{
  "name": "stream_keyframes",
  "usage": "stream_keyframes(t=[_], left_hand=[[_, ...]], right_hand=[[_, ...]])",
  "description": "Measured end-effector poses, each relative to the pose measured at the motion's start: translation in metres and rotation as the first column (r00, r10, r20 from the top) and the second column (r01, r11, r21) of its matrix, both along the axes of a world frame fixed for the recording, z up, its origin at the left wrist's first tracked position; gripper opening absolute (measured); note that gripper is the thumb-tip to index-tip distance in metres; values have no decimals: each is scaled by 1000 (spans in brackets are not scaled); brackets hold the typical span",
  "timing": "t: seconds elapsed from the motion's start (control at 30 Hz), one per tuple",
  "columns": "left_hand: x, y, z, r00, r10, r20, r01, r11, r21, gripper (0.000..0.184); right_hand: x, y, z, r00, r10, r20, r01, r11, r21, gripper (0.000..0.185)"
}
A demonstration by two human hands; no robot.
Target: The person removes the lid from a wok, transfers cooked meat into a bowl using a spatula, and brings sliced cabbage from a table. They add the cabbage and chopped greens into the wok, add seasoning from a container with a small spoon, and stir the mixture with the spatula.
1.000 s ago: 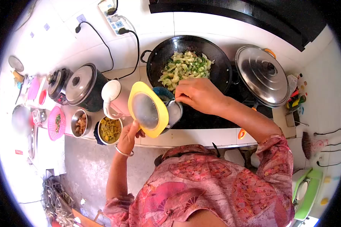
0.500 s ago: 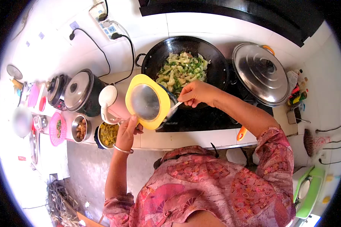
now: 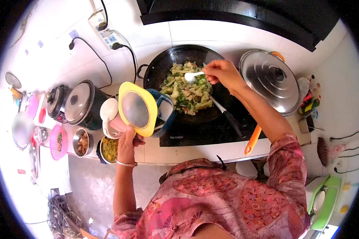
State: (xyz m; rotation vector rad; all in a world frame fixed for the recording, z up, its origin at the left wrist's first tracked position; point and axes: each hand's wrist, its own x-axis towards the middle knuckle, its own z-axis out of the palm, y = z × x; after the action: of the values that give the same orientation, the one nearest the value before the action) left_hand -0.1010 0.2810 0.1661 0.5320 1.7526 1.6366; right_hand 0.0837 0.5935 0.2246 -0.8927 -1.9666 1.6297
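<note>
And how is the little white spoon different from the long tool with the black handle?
The white spoon is much shorter than the black-handled tool. The white spoon looks white where it shows; the black-handled tool has a silvery shaft and black grip. The right hand holds the white spoon above the food, while the black-handled tool rests in the wok, unheld. Both are over the wok.

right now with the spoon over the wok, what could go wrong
The white spoon, pinched in the right grip above the wok, could tip what looks like white powder onto one spot of the food. The open blue tub, its yellow lid held in the left grip, might spill if jolted. The spatula sticks out past the wok's rim, so a sleeve could catch it.
</note>
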Motion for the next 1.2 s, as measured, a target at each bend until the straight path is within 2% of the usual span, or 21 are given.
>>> stream_keyframes(t=[0.13,0.23,0.27,0.33,0.37,0.47,0.63,0.7,0.73,0.87,0.9,0.93,1.0,1.07,1.13,1.2], left_hand=[[5,0,1,1000,26,7,-26,1000,11,44],[5,-5,-1,998,49,27,-50,999,21,43],[5,-6,-2,997,57,46,-59,997,43,43],[4,-11,-2,998,63,19,-63,998,7,43],[3,-12,-4,999,38,17,-38,999,18,44],[2,-14,-6,1000,17,12,-17,1000,18,45],[6,-14,-7,997,59,46,-61,997,44,47],[5,-15,-5,999,28,20,-29,999,15,48],[3,-15,-6,999,35,19,-35,999,12,48],[3,-15,-5,1000,4,-12,-4,1000,-4,49],[4,-15,-3,1000,-10,-20,10,1000,4,50],[4,-15,-2,999,-26,-26,26,1000,14,50],[4,-15,-1,998,-37,-59,36,999,-18,51],[5,-16,1,992,-79,-95,75,996,-47,49],[9,-15,7,991,-90,-103,86,995,-44,48],[11,-16,9,989,-99,-110,95,995,-42,46]], right_hand=[[-18,29,3,996,-25,-88,30,998,51,16],[-9,43,13,940,-210,-270,281,925,257,18],[-6,43,15,941,-205,-269,277,924,264,18],[2,38,18,975,-186,-124,218,915,339,17],[2,50,15,977,-153,-147,197,907,371,16],[0,65,35,905,-219,-366,353,866,354,13],[12,39,42,918,-251,-307,356,863,358,12],[12,21,36,969,-143,-202,208,912,354,11],[11,4,34,976,-52,-212,107,960,258,11],[4,-52,17,976,194,-94,-172,963,207,8],[2,-73,23,975,212,-64,-196,961,194,8],[1,-79,18,960,280,2,-265,909,321,8],[-6,-88,7,944,326,37,-287,765,577,9],[-12,-94,5,940,333,80,-312,736,601,10],[-17,-96,-1,921,354,163,-367,646,670,12],[-21,-95,-7,899,381,214,-423,633,648,13]])
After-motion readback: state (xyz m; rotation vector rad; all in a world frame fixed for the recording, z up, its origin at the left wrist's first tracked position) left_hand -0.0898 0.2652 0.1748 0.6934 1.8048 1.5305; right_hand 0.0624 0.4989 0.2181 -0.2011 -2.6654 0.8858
